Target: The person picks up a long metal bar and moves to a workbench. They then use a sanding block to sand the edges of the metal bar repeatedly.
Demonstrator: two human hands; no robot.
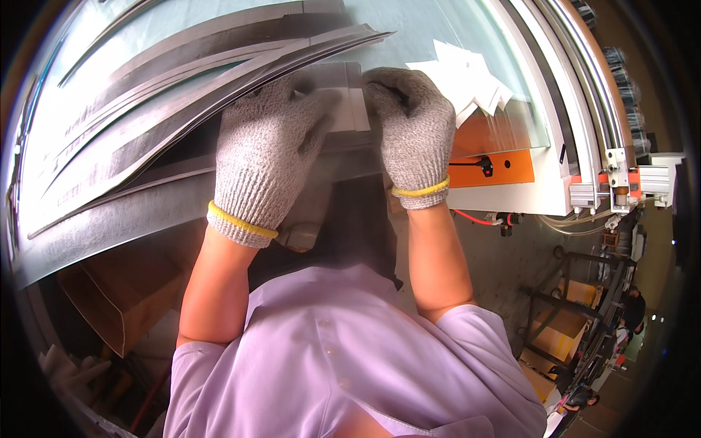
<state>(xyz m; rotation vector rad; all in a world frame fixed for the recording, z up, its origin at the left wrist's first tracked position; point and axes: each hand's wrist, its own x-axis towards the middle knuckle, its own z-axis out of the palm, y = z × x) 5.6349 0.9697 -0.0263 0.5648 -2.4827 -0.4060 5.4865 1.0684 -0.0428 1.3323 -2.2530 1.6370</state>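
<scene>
Both hands wear grey knit gloves with yellow cuffs. Between them, over the glass-topped table, is a short grey piece with a white strip [355, 109] across it. My left hand [266, 139] is closed at this piece's left side; its thumb is smeared by motion and its other fingers are partly hidden. Curled fingers of my right hand [414, 109] pinch at the piece's right end. Long grey, dark-edged sheets [164, 120] lie in a loose stack to the left, their edge overhanging my left fingers.
Several white paper pieces [471, 79] lie in a heap right of my right hand. An orange panel [511, 167] with a black fitting adjoins the table's white frame. Below left stands an open cardboard box [120, 299]. A rack with cartons [558, 328] is at the lower right.
</scene>
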